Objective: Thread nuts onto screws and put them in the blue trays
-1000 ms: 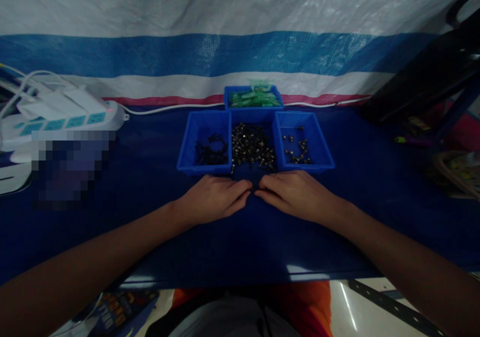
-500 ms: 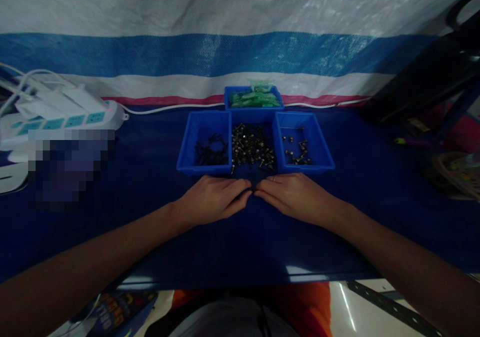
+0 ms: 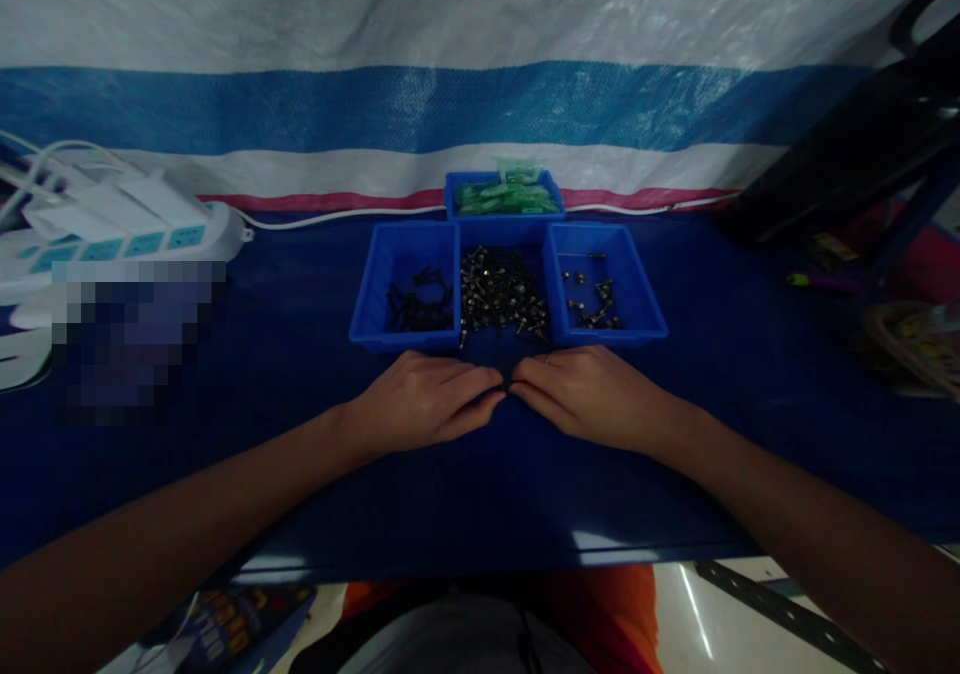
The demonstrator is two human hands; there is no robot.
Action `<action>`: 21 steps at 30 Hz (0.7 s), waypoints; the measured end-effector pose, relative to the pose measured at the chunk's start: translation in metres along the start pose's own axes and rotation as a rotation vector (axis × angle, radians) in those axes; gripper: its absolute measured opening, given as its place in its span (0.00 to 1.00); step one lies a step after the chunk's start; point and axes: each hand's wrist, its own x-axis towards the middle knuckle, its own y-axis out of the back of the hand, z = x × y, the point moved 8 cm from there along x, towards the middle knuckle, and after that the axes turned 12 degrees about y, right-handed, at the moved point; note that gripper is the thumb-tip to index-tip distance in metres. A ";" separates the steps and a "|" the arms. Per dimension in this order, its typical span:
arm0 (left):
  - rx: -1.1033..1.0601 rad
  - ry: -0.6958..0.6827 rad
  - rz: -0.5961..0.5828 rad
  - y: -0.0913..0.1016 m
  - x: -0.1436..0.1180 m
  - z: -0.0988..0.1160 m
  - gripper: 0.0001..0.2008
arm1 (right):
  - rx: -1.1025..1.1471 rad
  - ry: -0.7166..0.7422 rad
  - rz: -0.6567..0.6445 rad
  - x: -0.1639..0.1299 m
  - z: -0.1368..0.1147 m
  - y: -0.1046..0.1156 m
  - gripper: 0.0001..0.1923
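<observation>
My left hand (image 3: 431, 401) and my right hand (image 3: 596, 396) meet almost fingertip to fingertip above the blue table, each in a pinch. A tiny dark piece seems to sit between the fingertips, too small to make out. Just beyond them lies a loose pile of small dark screws (image 3: 501, 294) with shiny metal parts. Left of the pile, a blue bin (image 3: 365, 289) holds dark, thin screws (image 3: 420, 304). To its right, another blue bin (image 3: 646, 294) contains several small shiny metal pieces (image 3: 602, 299).
Behind the pile stands a smaller blue bin (image 3: 450, 197) with green plastic packets (image 3: 506, 194). A white power strip (image 3: 217, 234) with plugs and cables is at the left. On the right are a large black object (image 3: 840, 144), a purple tool (image 3: 832, 282) and a basket (image 3: 911, 349).
Both hands stay in nearly the same spot, fingertips still pinched close together. The whole view has shifted very slightly; the bins and the pile look unchanged.
</observation>
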 end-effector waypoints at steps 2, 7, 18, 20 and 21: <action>0.013 0.025 -0.055 -0.005 0.002 -0.002 0.08 | -0.006 -0.003 0.016 0.000 0.000 0.002 0.11; 0.059 0.045 -0.137 -0.013 0.004 -0.002 0.09 | -0.010 0.040 0.060 0.000 -0.004 0.004 0.13; -0.006 0.075 -0.158 -0.011 0.005 -0.003 0.08 | -0.019 0.043 0.055 0.000 -0.007 0.005 0.14; -0.022 0.098 -0.150 -0.010 0.005 -0.005 0.08 | -0.004 0.041 0.042 0.000 -0.005 0.003 0.13; -0.023 0.104 -0.139 -0.009 0.005 -0.005 0.08 | 0.002 0.044 0.038 0.000 -0.005 0.003 0.13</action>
